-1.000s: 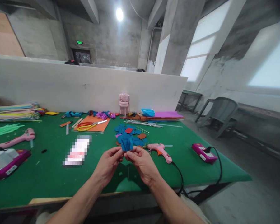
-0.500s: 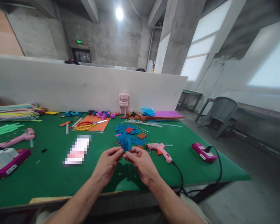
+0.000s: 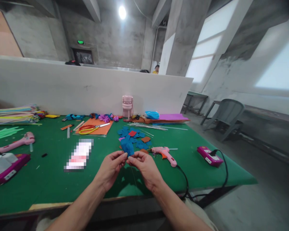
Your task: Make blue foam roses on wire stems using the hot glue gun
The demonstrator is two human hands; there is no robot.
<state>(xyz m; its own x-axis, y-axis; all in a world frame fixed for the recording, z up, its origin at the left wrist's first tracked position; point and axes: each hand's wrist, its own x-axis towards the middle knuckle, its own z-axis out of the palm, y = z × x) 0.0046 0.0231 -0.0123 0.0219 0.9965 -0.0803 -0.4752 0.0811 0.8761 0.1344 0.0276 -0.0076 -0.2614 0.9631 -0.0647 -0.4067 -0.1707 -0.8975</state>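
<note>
Together, the left hand and right hand pinch the blue piece by its lower end above the counter, where loose fingertips could drop it or a rightward drift bump the pink glue gun.

Matt cloth-like blue piece, smooth plastic glue gun

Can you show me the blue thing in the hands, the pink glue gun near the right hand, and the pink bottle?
Blue piece (image 3: 127,147), head view, its folded middle.
Pink glue gun (image 3: 162,150), head view, its body.
Pink bottle (image 3: 127,107), head view, middle of its front.
</note>
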